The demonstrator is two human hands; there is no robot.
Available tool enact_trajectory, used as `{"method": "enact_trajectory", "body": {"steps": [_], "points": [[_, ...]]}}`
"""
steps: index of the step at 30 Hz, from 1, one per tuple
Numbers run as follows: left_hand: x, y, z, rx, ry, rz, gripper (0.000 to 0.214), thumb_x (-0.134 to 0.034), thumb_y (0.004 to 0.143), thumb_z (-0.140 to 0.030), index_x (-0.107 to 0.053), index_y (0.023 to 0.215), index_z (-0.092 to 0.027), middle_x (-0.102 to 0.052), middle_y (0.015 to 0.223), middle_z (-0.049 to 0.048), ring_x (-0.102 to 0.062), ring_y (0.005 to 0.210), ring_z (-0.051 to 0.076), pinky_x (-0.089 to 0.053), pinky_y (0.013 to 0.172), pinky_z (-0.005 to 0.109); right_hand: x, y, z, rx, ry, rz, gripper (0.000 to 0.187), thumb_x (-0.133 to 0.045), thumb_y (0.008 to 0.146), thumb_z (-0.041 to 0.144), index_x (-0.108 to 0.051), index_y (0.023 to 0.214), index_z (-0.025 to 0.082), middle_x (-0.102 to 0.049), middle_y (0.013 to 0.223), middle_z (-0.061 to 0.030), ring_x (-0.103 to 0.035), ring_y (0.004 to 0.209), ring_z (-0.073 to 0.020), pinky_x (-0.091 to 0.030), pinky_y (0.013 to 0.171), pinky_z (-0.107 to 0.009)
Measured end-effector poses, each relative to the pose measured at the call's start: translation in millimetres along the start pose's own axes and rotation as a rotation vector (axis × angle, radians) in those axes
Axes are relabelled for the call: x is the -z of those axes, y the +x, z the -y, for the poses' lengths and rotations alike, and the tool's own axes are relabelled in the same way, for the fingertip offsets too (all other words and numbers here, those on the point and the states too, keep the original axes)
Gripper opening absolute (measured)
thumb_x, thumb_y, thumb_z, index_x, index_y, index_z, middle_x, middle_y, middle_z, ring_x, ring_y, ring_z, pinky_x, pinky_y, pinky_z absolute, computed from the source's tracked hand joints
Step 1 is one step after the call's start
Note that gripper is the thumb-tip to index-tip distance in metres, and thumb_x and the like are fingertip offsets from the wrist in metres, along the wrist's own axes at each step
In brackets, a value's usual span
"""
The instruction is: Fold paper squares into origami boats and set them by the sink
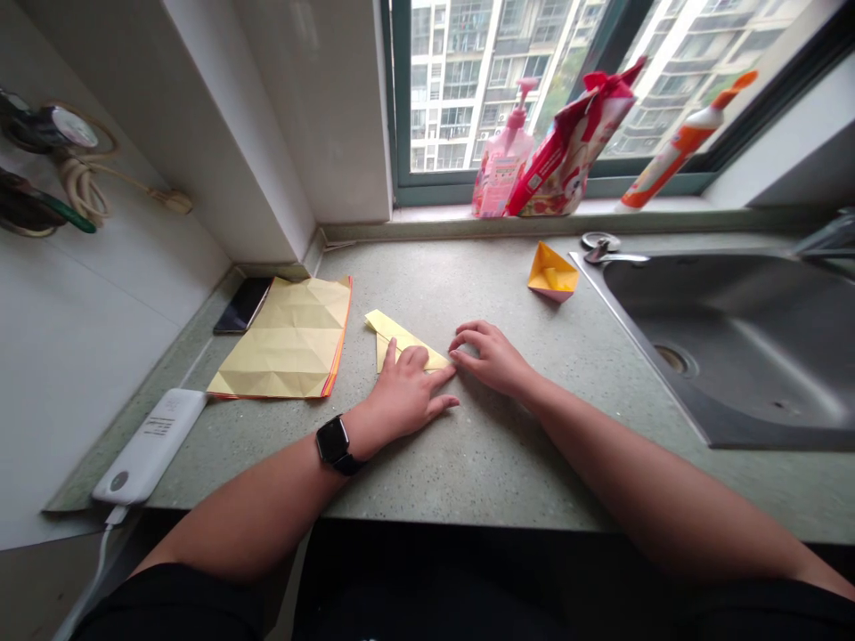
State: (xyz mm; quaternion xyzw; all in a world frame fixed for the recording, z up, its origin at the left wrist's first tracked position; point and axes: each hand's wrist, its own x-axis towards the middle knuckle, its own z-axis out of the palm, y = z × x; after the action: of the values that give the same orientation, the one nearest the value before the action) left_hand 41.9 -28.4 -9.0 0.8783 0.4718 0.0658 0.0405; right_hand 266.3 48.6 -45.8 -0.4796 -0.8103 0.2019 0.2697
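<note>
A folded yellow paper (391, 331) lies on the grey-green counter (481, 445). My left hand (406, 392), with a black watch on the wrist, lies flat on the paper's near part, fingers stretched out. My right hand (491, 356) rests beside it at the paper's right tip, fingers curled down and pressing the fold. A stack of creased yellow sheets (290, 338) lies to the left. A finished yellow-orange folded paper boat (551, 274) sits further back, near the sink.
A steel sink (735, 338) fills the right side. On the window sill stand a pink pump bottle (502, 160), a red pouch (574, 142) and an orange-capped bottle (674, 151). A phone (244, 304) and a white power bank (150, 445) lie at the left.
</note>
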Motion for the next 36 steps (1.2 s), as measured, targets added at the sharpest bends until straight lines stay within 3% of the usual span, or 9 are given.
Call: {"method": "enact_trajectory", "body": {"steps": [7, 20, 25, 28, 30, 33, 36], "points": [[9.2, -1, 4, 0.007, -0.053, -0.027, 0.031, -0.063, 0.109, -0.046, -0.078, 0.124, -0.024, -0.068, 0.118, 0.0116, -0.061, 0.123, 0.033, -0.026, 0.128, 0.07, -2, -2, 0, 0.034, -0.033, -0.007, 0.006, -0.077, 0.093, 0.029, -0.078, 0.098, 0.026, -0.07, 0.125, -0.0104, -0.067, 0.123, -0.0311, -0.052, 0.113, -0.053], [14.7, -10, 21, 0.062, 0.002, -0.109, 0.022, -0.065, 0.106, -0.032, -0.084, 0.101, -0.022, -0.071, 0.119, 0.0114, -0.063, 0.119, 0.033, -0.035, 0.123, 0.068, -2, -5, 1, 0.089, -0.106, -0.001, 0.013, -0.081, 0.092, 0.03, -0.076, 0.103, 0.027, -0.07, 0.128, -0.0104, -0.067, 0.122, -0.0323, -0.055, 0.109, -0.056], [19.5, -11, 43, 0.032, -0.043, -0.185, 0.024, -0.062, 0.108, -0.032, -0.082, 0.097, -0.022, -0.073, 0.114, 0.0088, -0.066, 0.106, 0.027, -0.05, 0.109, 0.05, -2, -6, 6, 0.156, -0.088, 0.006, 0.017, -0.077, 0.093, 0.023, -0.076, 0.109, 0.028, -0.071, 0.128, -0.0089, -0.068, 0.119, -0.03, -0.056, 0.108, -0.052], [22.7, -7, 59, 0.174, -0.027, -0.277, 0.022, -0.058, 0.109, -0.028, -0.077, 0.103, -0.019, -0.071, 0.109, 0.0094, -0.066, 0.098, 0.025, -0.054, 0.096, 0.042, -3, -8, 11, 0.225, -0.083, 0.01, 0.025, -0.073, 0.095, 0.017, -0.074, 0.117, 0.029, -0.071, 0.13, -0.0089, -0.068, 0.12, -0.0288, -0.057, 0.107, -0.051], [22.3, -4, 69, 0.284, 0.022, -0.308, 0.017, -0.059, 0.107, -0.025, -0.073, 0.114, -0.018, -0.07, 0.116, 0.012, -0.066, 0.104, 0.027, -0.054, 0.098, 0.042, -3, -10, 14, 0.275, -0.095, 0.034, 0.026, -0.069, 0.097, 0.014, -0.074, 0.118, 0.029, -0.071, 0.13, -0.0087, -0.068, 0.121, -0.0283, -0.057, 0.107, -0.05], [17.6, -2, 83, 0.411, 0.112, -0.297, 0.028, -0.063, 0.103, -0.023, -0.068, 0.13, -0.015, -0.067, 0.125, 0.0173, -0.065, 0.115, 0.033, -0.053, 0.103, 0.045, -3, -12, 18, 0.316, -0.134, 0.069, 0.024, -0.065, 0.099, 0.012, -0.077, 0.111, 0.03, -0.072, 0.131, -0.0087, -0.068, 0.12, -0.0288, -0.056, 0.108, -0.051], [11.3, -2, 90, 0.444, 0.144, -0.262, 0.041, -0.062, 0.103, -0.024, -0.064, 0.143, -0.016, -0.069, 0.126, 0.0182, -0.065, 0.118, 0.036, -0.052, 0.105, 0.048, -2, -12, 21, 0.328, -0.15, 0.099, 0.029, -0.065, 0.097, 0.007, -0.079, 0.107, 0.031, -0.072, 0.13, -0.0076, -0.067, 0.12, -0.0287, -0.055, 0.108, -0.051]]}}
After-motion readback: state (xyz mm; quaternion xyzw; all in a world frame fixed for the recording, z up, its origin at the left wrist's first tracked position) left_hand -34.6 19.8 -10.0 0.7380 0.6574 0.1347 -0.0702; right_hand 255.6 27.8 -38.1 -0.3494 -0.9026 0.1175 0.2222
